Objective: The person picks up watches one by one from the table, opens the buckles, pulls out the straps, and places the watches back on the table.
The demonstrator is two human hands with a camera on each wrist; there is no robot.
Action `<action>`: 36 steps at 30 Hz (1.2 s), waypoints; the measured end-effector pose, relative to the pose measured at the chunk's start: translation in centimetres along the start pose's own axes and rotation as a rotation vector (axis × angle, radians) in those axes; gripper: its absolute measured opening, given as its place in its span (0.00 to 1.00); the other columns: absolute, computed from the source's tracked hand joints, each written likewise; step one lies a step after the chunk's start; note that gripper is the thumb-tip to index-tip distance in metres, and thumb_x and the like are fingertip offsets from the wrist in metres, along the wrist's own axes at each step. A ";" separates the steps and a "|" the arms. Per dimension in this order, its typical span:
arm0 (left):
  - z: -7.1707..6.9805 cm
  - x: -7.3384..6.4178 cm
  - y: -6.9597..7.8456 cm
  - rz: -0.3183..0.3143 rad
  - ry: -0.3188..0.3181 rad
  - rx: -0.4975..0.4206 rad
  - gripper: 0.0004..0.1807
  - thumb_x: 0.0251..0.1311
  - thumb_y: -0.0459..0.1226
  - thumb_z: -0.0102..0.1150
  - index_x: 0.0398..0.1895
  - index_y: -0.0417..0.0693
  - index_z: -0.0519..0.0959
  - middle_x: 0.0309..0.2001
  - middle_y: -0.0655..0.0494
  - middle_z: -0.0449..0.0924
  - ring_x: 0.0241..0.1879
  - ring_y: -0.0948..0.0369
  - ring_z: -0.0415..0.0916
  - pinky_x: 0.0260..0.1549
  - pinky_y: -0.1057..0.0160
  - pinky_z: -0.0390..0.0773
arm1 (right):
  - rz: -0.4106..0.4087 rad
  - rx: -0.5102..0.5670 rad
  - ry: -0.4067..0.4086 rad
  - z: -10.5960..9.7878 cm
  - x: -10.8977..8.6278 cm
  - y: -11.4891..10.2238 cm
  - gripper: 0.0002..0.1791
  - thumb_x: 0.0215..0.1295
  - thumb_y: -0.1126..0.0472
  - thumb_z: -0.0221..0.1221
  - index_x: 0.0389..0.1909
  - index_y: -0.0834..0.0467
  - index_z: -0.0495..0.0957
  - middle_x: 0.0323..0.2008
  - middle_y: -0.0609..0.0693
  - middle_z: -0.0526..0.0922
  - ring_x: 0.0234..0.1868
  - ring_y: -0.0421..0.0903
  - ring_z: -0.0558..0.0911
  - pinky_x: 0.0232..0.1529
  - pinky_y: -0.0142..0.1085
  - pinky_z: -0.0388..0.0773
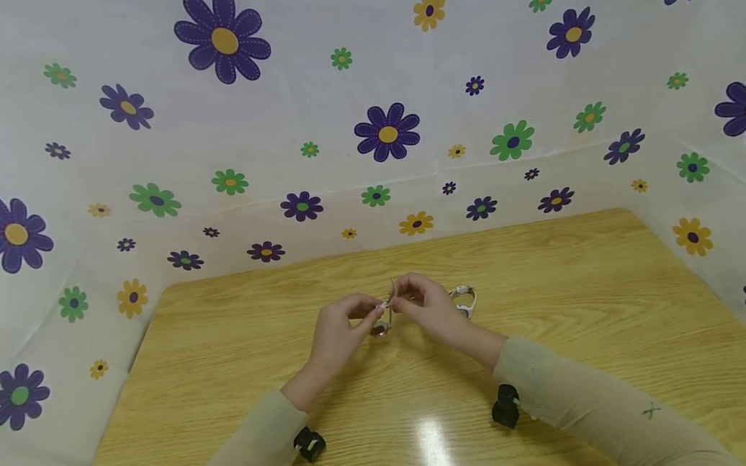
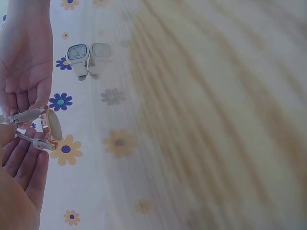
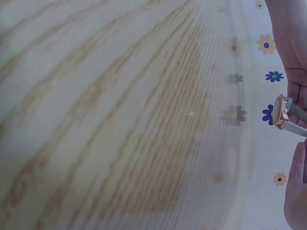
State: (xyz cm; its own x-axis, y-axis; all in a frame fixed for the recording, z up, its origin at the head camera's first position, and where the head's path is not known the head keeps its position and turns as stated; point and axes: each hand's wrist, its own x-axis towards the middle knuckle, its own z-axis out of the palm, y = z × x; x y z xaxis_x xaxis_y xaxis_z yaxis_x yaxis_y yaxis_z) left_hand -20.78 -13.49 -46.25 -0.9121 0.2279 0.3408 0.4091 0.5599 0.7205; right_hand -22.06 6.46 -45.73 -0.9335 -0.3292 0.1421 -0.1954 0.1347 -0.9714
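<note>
Both hands meet over the middle of the table, pinching a small wristwatch (image 1: 380, 328) between them. Its rose-gold case (image 2: 54, 125) and pale strap show in the left wrist view, where the case hangs below the fingers. The left hand (image 1: 341, 336) grips one part of the strap with thumb and fingertips. Opposite it, the right hand (image 1: 432, 310) pinches the strap near its end, which sticks up above the fingertips. In the right wrist view the watch (image 3: 280, 113) appears edge-on beside the hands; fingers partly hide the strap's buckle area.
A second watch (image 2: 78, 53), white with a squarish face, rests on the wooden table (image 1: 228, 387) just beyond the right hand. A white flowered cloth (image 1: 311, 93) rises behind the table and at both sides. Each sleeve carries a black wrist device (image 1: 506, 406).
</note>
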 end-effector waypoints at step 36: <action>-0.2 -0.2 0.1 0.034 0.018 -0.003 0.04 0.69 0.34 0.70 0.41 0.42 0.89 0.39 0.48 0.93 0.39 0.54 0.91 0.47 0.52 0.90 | 0.021 0.080 -0.075 -0.5 0.1 0.1 0.03 0.80 0.71 0.55 0.47 0.68 0.74 0.47 0.59 0.82 0.43 0.38 0.85 0.60 0.57 0.85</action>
State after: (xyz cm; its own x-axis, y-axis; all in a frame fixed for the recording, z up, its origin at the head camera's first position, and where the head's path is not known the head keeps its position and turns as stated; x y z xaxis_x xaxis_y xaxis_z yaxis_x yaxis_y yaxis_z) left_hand -20.56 -13.67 -46.13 -0.8968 0.2328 0.3762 0.4404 0.5499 0.7097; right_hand -22.32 6.92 -45.71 -0.9113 -0.3968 0.1102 -0.1491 0.0685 -0.9864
